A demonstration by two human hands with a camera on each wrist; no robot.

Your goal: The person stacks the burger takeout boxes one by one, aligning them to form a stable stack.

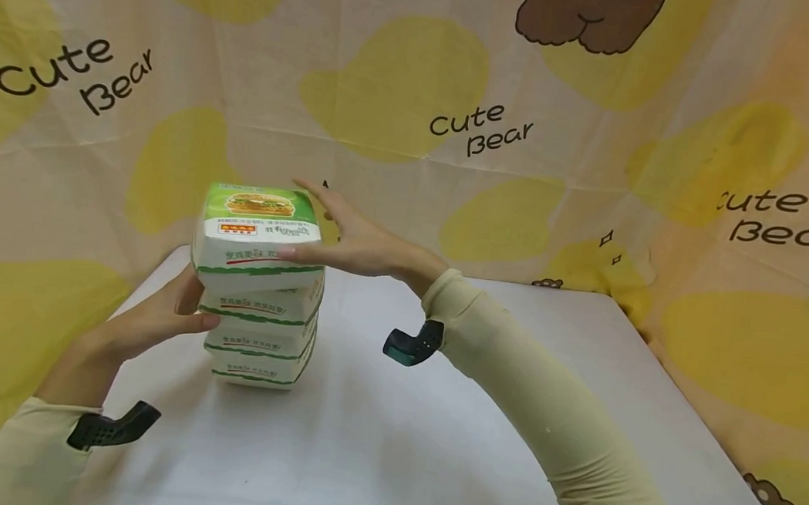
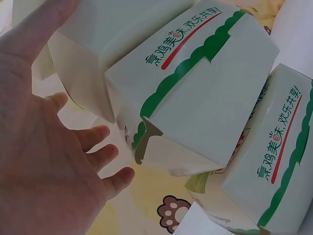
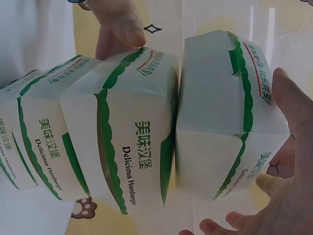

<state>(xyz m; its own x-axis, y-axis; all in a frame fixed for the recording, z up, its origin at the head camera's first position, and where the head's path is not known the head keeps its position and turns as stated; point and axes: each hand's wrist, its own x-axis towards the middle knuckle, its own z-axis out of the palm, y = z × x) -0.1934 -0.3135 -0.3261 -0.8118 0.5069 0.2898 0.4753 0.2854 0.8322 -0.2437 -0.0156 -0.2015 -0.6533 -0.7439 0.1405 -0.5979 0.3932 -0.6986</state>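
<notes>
Several white-and-green paper burger boxes (image 1: 260, 346) stand in a stack on the table. The top burger box (image 1: 257, 206), with a burger picture on its lid, sits turned and tilted against the ones below. My right hand (image 1: 370, 244) holds it at its right side, thumb on the front face and fingers reaching round the back corner. At the left of the stack is my left hand (image 1: 150, 320), its thumb near the front edge of the boxes under the top one. In the left wrist view its fingers (image 2: 100, 137) are spread beside the boxes.
The stack stands on a white tabletop (image 1: 379, 436), left of the middle. Behind and around it hangs a yellow patterned cloth (image 1: 387, 74) with "Cute Bear" lettering. A dark wrist device (image 1: 413, 343) is on the right sleeve, another (image 1: 114, 425) on the left.
</notes>
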